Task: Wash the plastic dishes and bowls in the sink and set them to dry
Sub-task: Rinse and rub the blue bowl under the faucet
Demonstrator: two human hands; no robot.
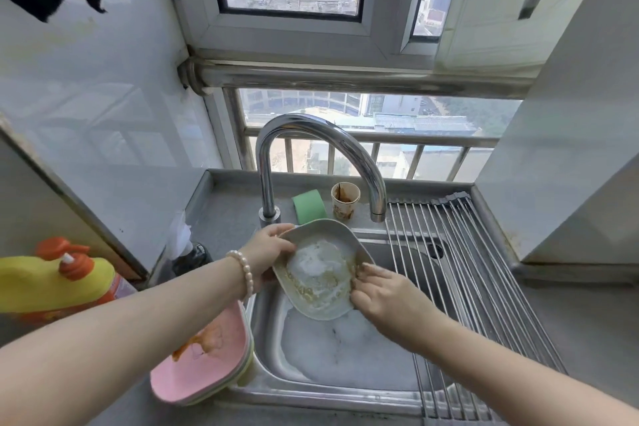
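Steel sink (262, 349): holds foamy water. Rack (460, 273): roll-up, over the sink's right side, bare. Dish (320, 270): pale plastic, tilted above the basin, soapy, brown residue round the inner wall. Left hand (268, 251): grip curled round the far rim. Right hand (383, 289): fingers pressed flat inside the near wall, rubbing. Judged best: turn the dish, scrub the ring, then rinse. Pink plates (200, 356): stacked at the left, stained, awaiting wash. Tap (311, 135): off, close overhead. Sponge (308, 205), cup (345, 201): behind.
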